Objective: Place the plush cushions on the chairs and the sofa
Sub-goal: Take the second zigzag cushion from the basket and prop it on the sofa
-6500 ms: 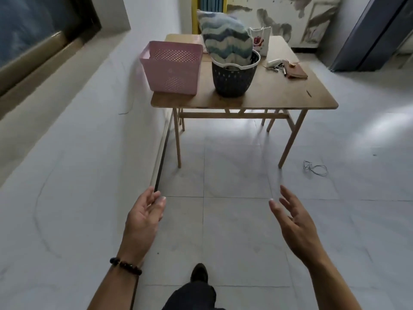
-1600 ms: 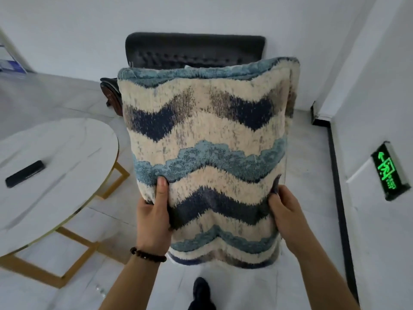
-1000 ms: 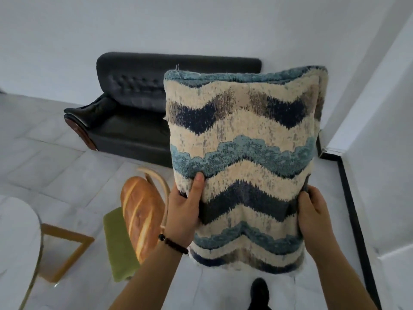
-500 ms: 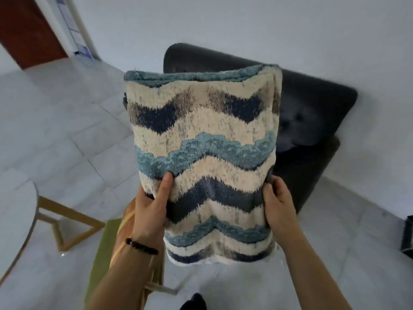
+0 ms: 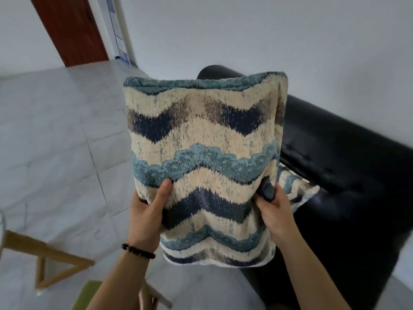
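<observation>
I hold a plush cushion point(image 5: 205, 162) with cream, navy and light-blue wavy bands upright in front of me. My left hand point(image 5: 148, 214) grips its lower left edge, thumb on the front. My right hand point(image 5: 273, 211) grips its lower right edge. Behind and to the right stands a black leather sofa point(image 5: 339, 166). A second cushion point(image 5: 297, 191) of the same pattern lies on the sofa seat, mostly hidden behind the one I hold.
A chair with a green seat pad point(image 5: 89, 295) and wooden frame shows at the bottom edge. A wooden table leg frame point(image 5: 44, 253) stands at lower left. A dark red door point(image 5: 69, 30) is at the far left. The floor is pale tile.
My view has swung toward the sofa, which now fills the right side, and the second cushion on its seat has come into sight. Both hands keep the same grip.
</observation>
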`<state>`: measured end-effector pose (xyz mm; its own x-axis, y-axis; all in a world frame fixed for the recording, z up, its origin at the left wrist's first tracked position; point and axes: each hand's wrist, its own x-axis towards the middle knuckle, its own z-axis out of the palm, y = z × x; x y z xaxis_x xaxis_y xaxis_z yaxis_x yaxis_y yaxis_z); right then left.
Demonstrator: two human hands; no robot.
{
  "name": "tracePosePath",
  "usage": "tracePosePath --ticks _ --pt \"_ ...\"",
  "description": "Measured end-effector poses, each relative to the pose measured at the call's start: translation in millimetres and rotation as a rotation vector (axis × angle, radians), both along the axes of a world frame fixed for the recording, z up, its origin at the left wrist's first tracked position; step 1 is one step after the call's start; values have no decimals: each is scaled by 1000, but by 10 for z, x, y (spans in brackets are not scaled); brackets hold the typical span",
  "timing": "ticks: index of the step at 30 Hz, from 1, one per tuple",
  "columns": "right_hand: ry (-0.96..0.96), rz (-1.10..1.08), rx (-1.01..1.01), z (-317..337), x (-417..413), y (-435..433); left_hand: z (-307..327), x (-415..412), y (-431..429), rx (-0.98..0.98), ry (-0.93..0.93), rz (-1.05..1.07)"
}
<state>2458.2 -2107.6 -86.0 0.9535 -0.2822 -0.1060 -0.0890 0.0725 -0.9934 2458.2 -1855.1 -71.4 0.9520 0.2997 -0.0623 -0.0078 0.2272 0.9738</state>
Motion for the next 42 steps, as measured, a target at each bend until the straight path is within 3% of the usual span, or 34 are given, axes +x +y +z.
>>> tracePosePath --ticks 11,14,17,20,23,25,27,31,35,37,42 --pt "-93 -78 57 -431 2937 -69 -393 3146 -149 198 53 -42" --pt "-103 -54 17 -419 3739 -22 -311 3917 -131 343 91 -20" --pt "-119 17 -79 -329 4346 126 -140 4515 -84 674 -3 17" --pt "-79 121 -140 -391 4828 280 -128 5093 -51 1062 -285 -54" --pt "-43 134 -267 -597 5329 349 -332 5823 -16 1652 -627 -234" --pt "-62 112 -402 -740 5624 340 -538 6258 -3 1847 -741 -333" --pt "-52 113 -482 -920 5956 351 -768 6763 4 1817 -807 -399" --pt "169 23 -473 -1165 6664 385 -1276 7748 -52 1527 -860 -483" --pt "564 142 -913 -1411 7116 301 -1701 8616 18 1284 -756 -670" --pt "805 192 -1029 -1559 7216 293 -1769 9021 78 1231 -719 -732" --pt "795 -65 -1087 -1810 7612 572 -1723 9865 130 1317 -727 -869"
